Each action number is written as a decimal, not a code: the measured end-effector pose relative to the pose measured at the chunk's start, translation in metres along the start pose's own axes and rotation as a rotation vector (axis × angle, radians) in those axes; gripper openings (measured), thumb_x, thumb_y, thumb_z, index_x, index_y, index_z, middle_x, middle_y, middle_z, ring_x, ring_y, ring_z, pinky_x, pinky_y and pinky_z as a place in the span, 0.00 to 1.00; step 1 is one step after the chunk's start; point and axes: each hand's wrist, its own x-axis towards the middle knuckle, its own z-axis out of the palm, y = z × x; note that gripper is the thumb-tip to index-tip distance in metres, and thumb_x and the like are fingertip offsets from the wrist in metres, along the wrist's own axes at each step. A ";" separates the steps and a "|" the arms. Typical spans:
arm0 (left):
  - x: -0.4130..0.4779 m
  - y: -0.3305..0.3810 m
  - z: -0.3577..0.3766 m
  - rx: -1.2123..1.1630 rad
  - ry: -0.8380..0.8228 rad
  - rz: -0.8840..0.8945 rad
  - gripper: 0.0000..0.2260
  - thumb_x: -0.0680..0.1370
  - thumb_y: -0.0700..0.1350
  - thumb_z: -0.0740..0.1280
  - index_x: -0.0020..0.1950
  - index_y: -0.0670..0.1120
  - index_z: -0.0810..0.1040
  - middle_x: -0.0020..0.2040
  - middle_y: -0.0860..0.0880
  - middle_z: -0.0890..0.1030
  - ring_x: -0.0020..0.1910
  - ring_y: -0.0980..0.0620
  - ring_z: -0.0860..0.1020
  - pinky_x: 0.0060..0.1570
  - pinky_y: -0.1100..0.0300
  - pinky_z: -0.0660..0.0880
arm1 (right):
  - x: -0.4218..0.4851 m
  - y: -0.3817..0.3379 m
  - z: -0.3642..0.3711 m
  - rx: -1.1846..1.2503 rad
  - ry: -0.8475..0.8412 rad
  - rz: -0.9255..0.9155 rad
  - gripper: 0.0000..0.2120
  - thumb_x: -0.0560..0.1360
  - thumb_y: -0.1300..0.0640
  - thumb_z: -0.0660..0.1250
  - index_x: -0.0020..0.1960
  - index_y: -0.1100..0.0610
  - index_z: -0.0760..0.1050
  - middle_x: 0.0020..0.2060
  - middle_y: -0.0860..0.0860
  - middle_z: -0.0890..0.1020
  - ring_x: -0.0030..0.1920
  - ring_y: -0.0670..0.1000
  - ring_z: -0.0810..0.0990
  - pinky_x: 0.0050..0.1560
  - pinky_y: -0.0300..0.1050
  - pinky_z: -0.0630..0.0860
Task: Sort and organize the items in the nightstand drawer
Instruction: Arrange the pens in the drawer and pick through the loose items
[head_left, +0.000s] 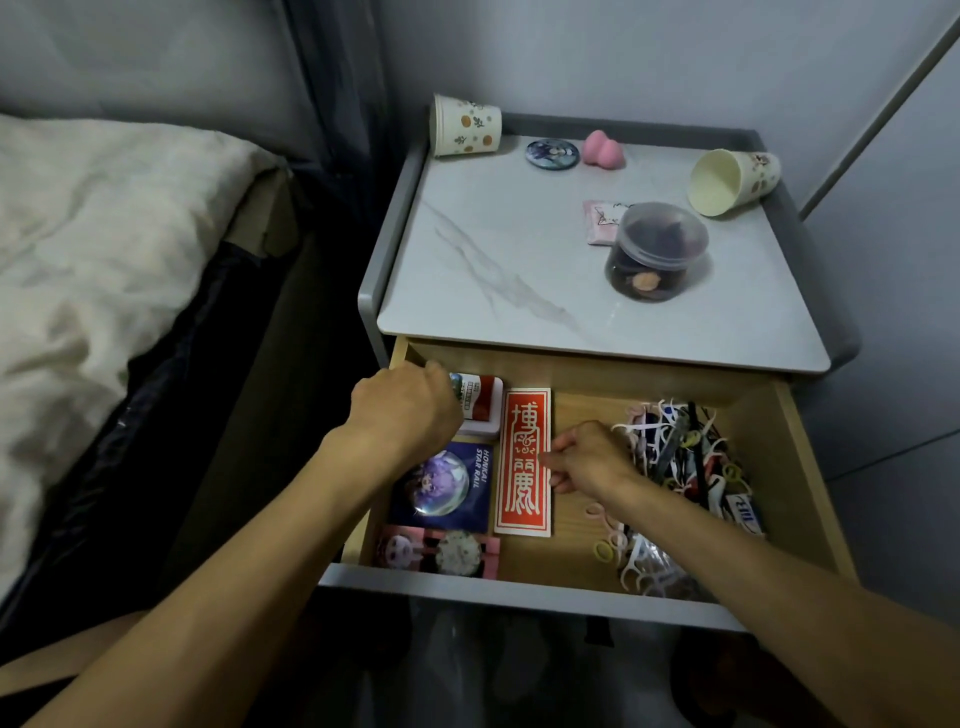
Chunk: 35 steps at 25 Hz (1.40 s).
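Nightstand drawer is standing pulled out in the lower centre of the frame, with both forearms reaching in from the bottom edge.

Left hand is hovering at the drawer's back left corner, knuckles up and fingers curled under. It is covering the left part of a red-and-white card pack. The fingertips are hidden, so I cannot tell whether it is gripping the pack.

Right hand is sitting mid-drawer with its fingers loosely curled. The tips are meeting the right edge of a long red seal-script card. I cannot tell whether this is a pinch or only a touch.

The drawer's left side is holding a blue Honkai Star Rail badge card. A pink badge card is lying below it, by the front wall. On the right side, a tangle of floss picks and hair ties is filling the back. Loose small hair ties and a clear bag of floss picks are lying nearer the front.

On the marble-look nightstand top, two patterned paper cups are lying tipped, one at the back left and one at the back right. A round badge and a pink makeup sponge are sitting between the cups. A lidded clear jar is standing in front of a pink sachet.

Bed with pale bedding is occupying the left of the frame.
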 end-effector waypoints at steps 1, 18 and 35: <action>0.000 0.000 0.000 0.007 0.002 0.001 0.14 0.81 0.51 0.57 0.62 0.44 0.72 0.59 0.42 0.78 0.56 0.40 0.78 0.47 0.52 0.66 | -0.001 -0.001 0.000 -0.018 0.002 -0.019 0.01 0.76 0.62 0.70 0.47 0.60 0.78 0.39 0.57 0.85 0.36 0.50 0.83 0.42 0.44 0.83; -0.007 0.052 0.019 -0.267 0.133 0.263 0.10 0.78 0.49 0.61 0.56 0.48 0.78 0.52 0.45 0.82 0.50 0.42 0.80 0.44 0.54 0.74 | -0.030 0.026 -0.131 -0.827 0.155 -0.218 0.04 0.74 0.54 0.72 0.43 0.51 0.78 0.41 0.51 0.82 0.42 0.51 0.80 0.45 0.46 0.78; -0.005 0.184 0.107 -0.378 -0.094 0.359 0.06 0.79 0.43 0.66 0.44 0.50 0.72 0.36 0.53 0.69 0.35 0.54 0.70 0.35 0.63 0.65 | -0.051 0.049 -0.162 -0.313 0.055 -0.034 0.02 0.76 0.65 0.67 0.45 0.65 0.75 0.27 0.57 0.81 0.20 0.46 0.78 0.24 0.38 0.76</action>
